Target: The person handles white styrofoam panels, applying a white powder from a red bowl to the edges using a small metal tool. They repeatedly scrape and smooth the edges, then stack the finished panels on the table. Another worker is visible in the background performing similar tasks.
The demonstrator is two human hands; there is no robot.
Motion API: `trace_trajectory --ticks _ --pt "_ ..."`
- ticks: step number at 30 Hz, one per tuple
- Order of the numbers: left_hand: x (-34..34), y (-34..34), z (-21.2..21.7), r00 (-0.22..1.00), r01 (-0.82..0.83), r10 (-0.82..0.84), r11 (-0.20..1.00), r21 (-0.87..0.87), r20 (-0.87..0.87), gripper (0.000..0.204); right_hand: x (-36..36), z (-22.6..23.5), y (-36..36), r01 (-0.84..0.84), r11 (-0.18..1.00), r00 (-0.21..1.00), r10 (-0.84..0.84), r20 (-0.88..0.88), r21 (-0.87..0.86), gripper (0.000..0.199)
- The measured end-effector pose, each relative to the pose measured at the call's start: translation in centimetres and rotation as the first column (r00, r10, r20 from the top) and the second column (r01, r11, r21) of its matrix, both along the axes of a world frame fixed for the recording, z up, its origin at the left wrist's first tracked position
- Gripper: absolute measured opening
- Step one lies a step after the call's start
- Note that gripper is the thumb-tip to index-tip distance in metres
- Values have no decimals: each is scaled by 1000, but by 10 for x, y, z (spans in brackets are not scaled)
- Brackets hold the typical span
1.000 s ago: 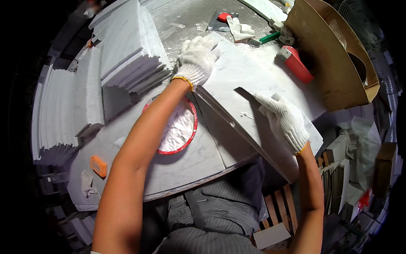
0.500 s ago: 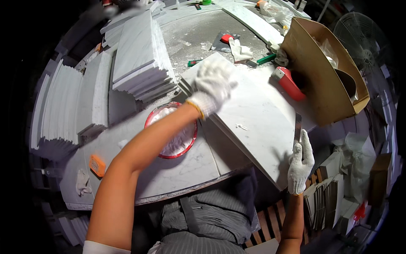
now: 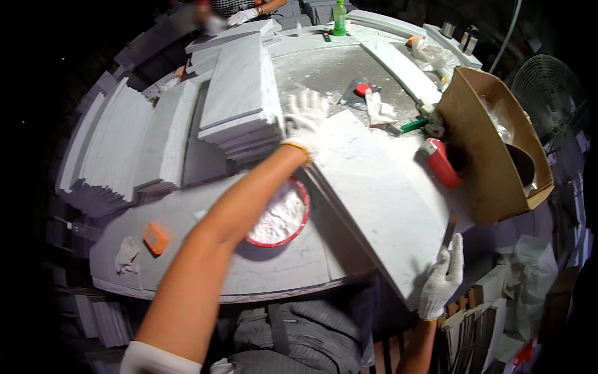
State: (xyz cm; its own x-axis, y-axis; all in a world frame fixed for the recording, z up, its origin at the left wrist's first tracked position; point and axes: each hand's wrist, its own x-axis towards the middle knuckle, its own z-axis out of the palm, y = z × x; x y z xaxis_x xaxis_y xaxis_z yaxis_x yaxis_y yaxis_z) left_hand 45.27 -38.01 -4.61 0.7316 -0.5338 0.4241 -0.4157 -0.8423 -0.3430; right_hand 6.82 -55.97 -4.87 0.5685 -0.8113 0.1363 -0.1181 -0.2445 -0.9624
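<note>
My left hand (image 3: 305,117), in a white knit glove, has its fingers spread at the far left corner of a marble slab (image 3: 380,187). It looks empty; whether it touches the slab is hard to tell. My right hand (image 3: 441,280), gloved too, is at the slab's near right edge. A putty knife (image 3: 450,225) with a dark metal blade sticks up between its thumb and straight fingers, its handle hidden by the hand. Beneath my left forearm stands a red-rimmed tub (image 3: 308,209) of white paste or powder, partly covered by the arm.
Stacked marble slabs (image 3: 240,87) stand at the left. An orange block (image 3: 156,238) and a rag (image 3: 128,255) lie near the left edge. To the right are a red tool (image 3: 441,163), a cardboard box (image 3: 492,149) and a fan (image 3: 548,93). Another person's gloved hand (image 3: 243,17) shows far back.
The view has shifted, so the bench sits lower and more is seen at the back. My left hand has swept to the slab's far left edge. White crumbs on the slab are gone.
</note>
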Motion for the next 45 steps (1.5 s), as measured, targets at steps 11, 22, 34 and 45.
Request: trace_trajectory --ticks 11,22,34,45 --pt "-232 37 45 359 616 -816 572 -542 -453 42 -1 1 4 -130 980 990 138 42 -148 8" --pt "-287 204 -27 868 150 -445 659 -737 -221 12 74 35 114 -497 835 855 517 -27 235 19" --pt "-240 284 -66 887 -441 309 339 -831 -344 54 110 8 161 -607 719 793 577 -198 -338 19" --pt "-231 286 -72 881 -458 301 352 -816 -364 55 111 -6 169 -626 772 773 596 -218 -113 19"
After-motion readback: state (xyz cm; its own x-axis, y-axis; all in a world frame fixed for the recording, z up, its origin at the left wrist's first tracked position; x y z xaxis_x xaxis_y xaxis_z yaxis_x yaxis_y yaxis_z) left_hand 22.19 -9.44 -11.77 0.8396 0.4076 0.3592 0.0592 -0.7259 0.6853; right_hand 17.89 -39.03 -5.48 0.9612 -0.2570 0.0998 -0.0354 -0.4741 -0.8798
